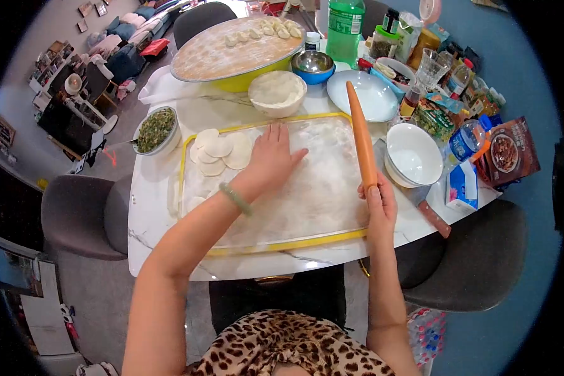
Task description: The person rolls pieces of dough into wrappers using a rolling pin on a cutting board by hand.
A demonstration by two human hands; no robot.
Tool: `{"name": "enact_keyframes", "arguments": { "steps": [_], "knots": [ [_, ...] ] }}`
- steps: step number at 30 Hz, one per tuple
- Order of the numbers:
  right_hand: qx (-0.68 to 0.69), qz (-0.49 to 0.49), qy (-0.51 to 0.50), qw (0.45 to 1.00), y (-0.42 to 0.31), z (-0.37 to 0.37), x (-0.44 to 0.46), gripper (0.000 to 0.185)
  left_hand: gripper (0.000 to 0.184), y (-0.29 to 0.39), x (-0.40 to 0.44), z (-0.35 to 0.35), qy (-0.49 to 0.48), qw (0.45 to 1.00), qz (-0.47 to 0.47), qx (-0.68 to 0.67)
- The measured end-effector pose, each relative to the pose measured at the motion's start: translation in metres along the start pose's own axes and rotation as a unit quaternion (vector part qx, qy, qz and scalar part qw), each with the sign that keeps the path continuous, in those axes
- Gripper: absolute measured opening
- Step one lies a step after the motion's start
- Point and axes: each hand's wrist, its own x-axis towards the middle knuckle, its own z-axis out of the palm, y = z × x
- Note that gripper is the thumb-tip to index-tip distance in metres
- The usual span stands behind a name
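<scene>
The right hand [381,205] wraps its fingers round the pin [361,135] at the mat's [313,188] right edge. The left hand [272,156], thumb spread, lies flat near the wrappers [218,148]; beneath its palm, I cannot tell

Clothing: a leopard-print top [282,344], bottom centre of the frame, with dark brown and black spots on a tan ground, the fabric falling in soft folds. Jewellery: one smooth, rounded, pale green bangle [235,199] around the wrist of the left hand [271,160]. The right hand [381,203] and both forearms are bare.
</scene>
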Motion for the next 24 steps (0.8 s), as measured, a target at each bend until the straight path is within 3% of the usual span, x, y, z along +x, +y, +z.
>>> {"name": "enact_keyframes", "arguments": {
  "steps": [1, 5, 10, 12, 14, 16, 17, 21, 23, 24],
  "knots": [
    [0.003, 0.006, 0.005, 1.000, -0.002, 0.001, -0.001, 0.038, 0.079, 0.002, 0.007, 0.005, 0.018, 0.999, -0.031, -0.005],
    [0.019, 0.009, 0.004, 1.000, 0.001, 0.001, -0.002, 0.038, 0.079, 0.023, 0.001, 0.026, 0.017, 0.999, -0.015, 0.035],
    [0.020, -0.003, -0.005, 1.000, 0.000, 0.002, -0.001, 0.038, 0.073, 0.053, -0.062, 0.023, -0.072, 0.975, 0.209, -0.037],
    [0.018, -0.003, 0.005, 1.000, -0.003, 0.003, -0.003, 0.038, 0.069, 0.034, -0.049, 0.018, -0.095, 0.969, 0.216, -0.076],
    [0.010, 0.021, 0.014, 1.000, -0.007, 0.006, -0.001, 0.039, 0.069, 0.008, -0.017, 0.023, 0.014, 0.980, 0.196, -0.023],
    [0.008, 0.017, 0.013, 1.000, -0.004, 0.003, -0.001, 0.038, 0.070, 0.001, 0.016, 0.005, -0.085, 0.987, 0.122, -0.059],
    [0.012, 0.010, 0.011, 1.000, -0.002, 0.001, 0.000, 0.037, 0.070, -0.006, 0.027, 0.015, -0.063, 0.984, 0.164, -0.005],
    [0.025, 0.025, 0.023, 0.999, -0.003, 0.000, -0.007, 0.036, 0.073, -0.007, 0.032, 0.023, -0.036, 0.974, 0.223, -0.001],
    [-0.004, 0.020, -0.005, 1.000, -0.003, -0.005, -0.009, 0.037, 0.073, 0.004, 0.002, 0.015, -0.094, 0.943, 0.320, -0.013],
    [-0.004, 0.030, -0.006, 1.000, -0.002, -0.007, -0.013, 0.037, 0.075, 0.007, -0.014, 0.012, -0.061, 0.925, 0.374, -0.040]
  ]
}}
